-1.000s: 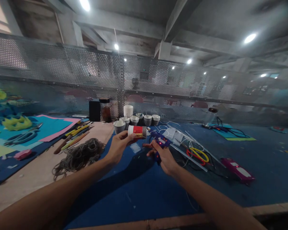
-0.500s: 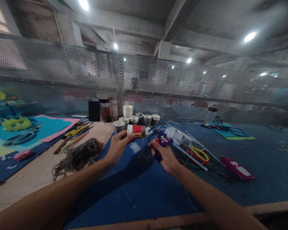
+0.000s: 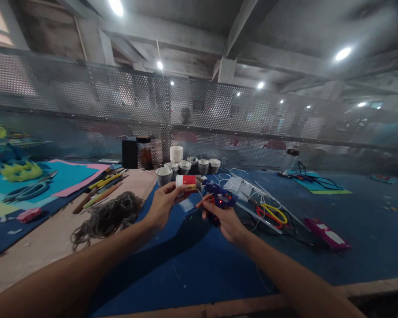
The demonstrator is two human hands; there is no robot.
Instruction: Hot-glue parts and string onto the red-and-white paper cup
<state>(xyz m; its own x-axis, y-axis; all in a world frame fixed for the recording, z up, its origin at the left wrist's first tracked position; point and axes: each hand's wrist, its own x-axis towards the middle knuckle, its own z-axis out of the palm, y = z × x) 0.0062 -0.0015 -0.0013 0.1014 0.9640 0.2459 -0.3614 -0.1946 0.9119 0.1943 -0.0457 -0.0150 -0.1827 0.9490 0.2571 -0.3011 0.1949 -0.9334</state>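
Observation:
My left hand (image 3: 163, 201) is closed round a small red and white paper cup (image 3: 186, 182), held on its side above the blue table. Grey cord seems to be wound round the cup's right end, and a loose strand hangs below it. In my right hand (image 3: 220, 215) is a blue glue gun (image 3: 221, 194) with a small red light, my fingers wrapped round its handle. Its nozzle points left and lies right at the cord-covered end of the cup; whether it touches, I cannot tell.
Grey cord (image 3: 110, 214) lies tangled at left, near craft knives (image 3: 102, 192) and scissors (image 3: 29, 189). Several cord-wrapped cups (image 3: 203, 166) stand behind my hands. At right are clear glue sticks (image 3: 260, 217), yellow-handled pliers (image 3: 274, 213) and a purple case (image 3: 328, 234). A jar (image 3: 289, 162) stands farther back.
The glue gun in my right hand has moved left and tilted, bringing its nozzle up to the cup's end. My left hand and the cup have barely moved.

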